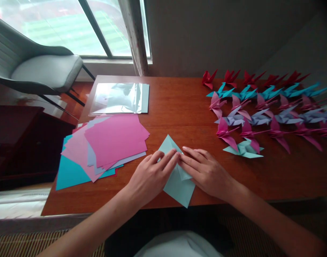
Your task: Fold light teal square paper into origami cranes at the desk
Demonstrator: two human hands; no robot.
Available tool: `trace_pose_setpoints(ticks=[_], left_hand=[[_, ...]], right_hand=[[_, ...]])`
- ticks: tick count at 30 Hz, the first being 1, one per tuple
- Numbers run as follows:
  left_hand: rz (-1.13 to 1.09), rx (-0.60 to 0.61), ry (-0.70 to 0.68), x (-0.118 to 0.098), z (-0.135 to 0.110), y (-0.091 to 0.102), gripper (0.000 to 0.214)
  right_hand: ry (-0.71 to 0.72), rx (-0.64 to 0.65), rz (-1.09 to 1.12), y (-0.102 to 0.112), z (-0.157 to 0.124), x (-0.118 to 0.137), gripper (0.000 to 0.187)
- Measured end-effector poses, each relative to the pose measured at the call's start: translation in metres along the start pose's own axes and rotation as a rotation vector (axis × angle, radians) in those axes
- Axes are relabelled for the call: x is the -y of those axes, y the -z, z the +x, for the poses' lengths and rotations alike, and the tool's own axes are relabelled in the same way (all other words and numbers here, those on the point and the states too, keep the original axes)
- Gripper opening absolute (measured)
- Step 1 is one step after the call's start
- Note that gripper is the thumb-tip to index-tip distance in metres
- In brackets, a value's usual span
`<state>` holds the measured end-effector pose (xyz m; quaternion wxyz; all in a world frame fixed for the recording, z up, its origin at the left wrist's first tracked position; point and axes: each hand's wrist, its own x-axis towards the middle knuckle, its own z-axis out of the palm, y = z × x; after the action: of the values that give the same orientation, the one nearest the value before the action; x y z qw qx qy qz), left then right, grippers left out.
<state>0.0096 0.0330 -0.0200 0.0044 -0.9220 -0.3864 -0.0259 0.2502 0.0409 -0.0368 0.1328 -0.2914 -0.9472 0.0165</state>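
Observation:
A pale mint sheet of paper point(176, 184), partly folded into a diamond shape, lies on the wooden table point(179, 103) near its front edge. My left hand point(149, 175) rests on the sheet's left half, fingers stretched flat and pressing down. My right hand point(203, 169) lies on the right half, fingers extended and meeting the left fingertips at the middle crease. Neither hand lifts the paper.
A loose pile of pink, lilac and teal sheets point(104, 146) lies at the left, with a clear plastic sleeve point(117, 98) behind it. Rows of folded paper cranes point(259, 103) fill the right side; a mint crane point(243, 148) is nearest. A grey chair point(37, 71) stands by the window.

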Motion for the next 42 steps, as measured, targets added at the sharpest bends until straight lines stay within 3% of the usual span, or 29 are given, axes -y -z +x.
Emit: trace_pose_setpoints(ticks=[7,11,13,17,22,28,34,42], left_hand=[[-0.008,-0.007,0.009,-0.001,0.000,-0.001,0.046],[-0.013,-0.017,0.013,-0.001,-0.001,-0.001,0.047],[-0.006,-0.020,0.006,-0.002,-0.001,-0.002,0.046],[0.008,-0.011,-0.012,-0.003,-0.002,-0.002,0.043],[0.039,0.001,-0.005,-0.004,-0.003,-0.001,0.044],[0.078,-0.001,-0.005,-0.006,-0.005,-0.001,0.044],[0.089,-0.004,-0.004,-0.007,-0.005,-0.001,0.045],[0.097,-0.007,-0.001,-0.008,-0.005,-0.001,0.045]], right_hand=[[-0.011,-0.002,0.033,0.001,0.001,-0.001,0.042],[-0.056,-0.052,0.208,0.010,-0.003,0.001,0.044],[-0.150,-0.107,0.356,0.015,-0.002,0.002,0.045],[-0.464,-0.222,0.492,0.017,0.015,-0.002,0.023],[-0.573,-0.104,0.423,0.008,0.044,-0.016,0.006],[-0.551,0.000,0.504,0.004,0.047,-0.026,0.010],[-0.524,0.020,0.548,0.005,0.045,-0.029,0.011],[-0.572,0.015,0.451,0.001,0.057,-0.032,0.014]])
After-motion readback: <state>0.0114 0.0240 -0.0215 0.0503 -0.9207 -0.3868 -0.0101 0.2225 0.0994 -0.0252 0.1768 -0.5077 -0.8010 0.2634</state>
